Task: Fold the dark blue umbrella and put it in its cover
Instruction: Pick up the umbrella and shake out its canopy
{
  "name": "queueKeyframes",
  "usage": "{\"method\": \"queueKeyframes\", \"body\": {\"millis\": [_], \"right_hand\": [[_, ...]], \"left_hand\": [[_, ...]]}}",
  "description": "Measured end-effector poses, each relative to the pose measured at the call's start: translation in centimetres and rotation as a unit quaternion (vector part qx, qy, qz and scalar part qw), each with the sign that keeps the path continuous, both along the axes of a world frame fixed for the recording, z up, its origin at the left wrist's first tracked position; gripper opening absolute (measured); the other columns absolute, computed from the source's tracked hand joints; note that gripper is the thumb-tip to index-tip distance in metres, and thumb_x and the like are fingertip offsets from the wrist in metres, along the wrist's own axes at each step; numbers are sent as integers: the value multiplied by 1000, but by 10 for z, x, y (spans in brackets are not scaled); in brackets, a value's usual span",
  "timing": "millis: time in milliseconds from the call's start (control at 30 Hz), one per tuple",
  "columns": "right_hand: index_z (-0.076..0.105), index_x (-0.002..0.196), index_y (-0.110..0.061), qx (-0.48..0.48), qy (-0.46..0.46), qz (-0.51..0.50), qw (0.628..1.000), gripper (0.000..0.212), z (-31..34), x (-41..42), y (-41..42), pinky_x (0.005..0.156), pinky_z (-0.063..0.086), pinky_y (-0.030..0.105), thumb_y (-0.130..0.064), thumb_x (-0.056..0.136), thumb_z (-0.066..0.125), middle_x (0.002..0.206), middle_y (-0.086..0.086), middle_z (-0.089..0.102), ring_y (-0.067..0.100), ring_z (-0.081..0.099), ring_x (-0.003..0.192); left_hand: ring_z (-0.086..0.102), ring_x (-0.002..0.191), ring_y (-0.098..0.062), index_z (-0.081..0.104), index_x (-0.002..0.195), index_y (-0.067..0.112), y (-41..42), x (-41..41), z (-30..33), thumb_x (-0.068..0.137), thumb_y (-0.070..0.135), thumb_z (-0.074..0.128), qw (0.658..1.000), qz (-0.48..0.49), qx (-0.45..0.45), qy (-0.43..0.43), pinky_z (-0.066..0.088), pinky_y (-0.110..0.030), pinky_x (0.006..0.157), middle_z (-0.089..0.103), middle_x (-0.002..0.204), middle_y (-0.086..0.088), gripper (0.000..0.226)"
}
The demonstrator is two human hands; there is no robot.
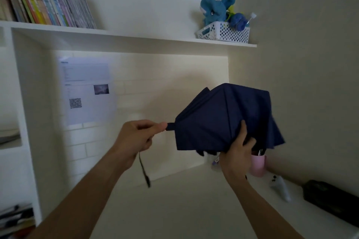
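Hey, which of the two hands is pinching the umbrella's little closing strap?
The left hand: its thumb and fingers pinch the strap tab at the canopy's edge. The right hand instead grips the dark blue umbrella from below.

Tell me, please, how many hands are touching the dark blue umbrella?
2. The left hand pinches the closing strap at the left edge of the dark blue umbrella. The right hand grips its bunched canopy from below, at the right.

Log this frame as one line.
stage: folding | left hand: pinches strap | right hand: grips umbrella | cover: unseen
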State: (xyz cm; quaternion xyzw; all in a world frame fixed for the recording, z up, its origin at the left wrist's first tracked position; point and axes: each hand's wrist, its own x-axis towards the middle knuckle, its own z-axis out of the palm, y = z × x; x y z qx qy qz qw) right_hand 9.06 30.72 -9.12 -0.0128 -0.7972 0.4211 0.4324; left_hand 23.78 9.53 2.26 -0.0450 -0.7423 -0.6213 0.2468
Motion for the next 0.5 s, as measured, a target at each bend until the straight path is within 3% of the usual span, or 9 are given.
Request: {"method": "queueKeyframes", "body": {"millis": [100, 167, 267, 400, 500], "right_hand": [[-8, 156, -35, 108, -24, -17, 994, 113, 3, -3, -2, 62, 59, 49, -11, 82, 74, 140, 26, 30, 37, 62, 68], [-6, 156, -37, 85, -41, 13, 995, 113, 5, -2, -3, 69, 58, 50, -10, 80, 73, 141, 23, 28, 38, 60, 70], [4, 158, -33, 64, -22, 51, 996, 107, -3, 0, -8, 71, 58, 48, -1, 80, 70, 139, 20, 28, 37, 59, 71], [8, 156, -42, 58, 5, 117, 991, 107, -15, -7, -13, 73, 56, 42, 6, 80, 65, 139, 14, 30, 34, 59, 87], [13, 157, -37, 44, 4, 151, 988, 103, -16, -9, -25, 79, 51, 39, 7, 80, 65, 142, 14, 33, 36, 57, 105]], "left_hand": [[27, 48, -15, 77, 78, 12, 10, 11, 10, 86, 30, 75, 995, -93, -45, -14, 25, -30, 52, 36, 59, -3, 19], [29, 48, -14, 75, 77, 10, 21, 11, 17, 87, 27, 73, 990, -135, -40, -2, 28, -29, 52, 36, 59, -1, 20], [32, 50, -14, 73, 91, -6, 20, 2, 26, 86, 25, 77, 996, -71, -43, 17, 30, -26, 51, 39, 58, 2, 31], [33, 52, -13, 74, 82, 5, -5, 1, 30, 85, 27, 79, 998, -45, -39, -3, 30, -25, 49, 41, 58, 3, 22], [34, 53, -12, 71, 70, 15, -18, 1, 24, 85, 31, 78, 996, -64, -38, -40, 31, -25, 52, 43, 62, 2, 23]]}}
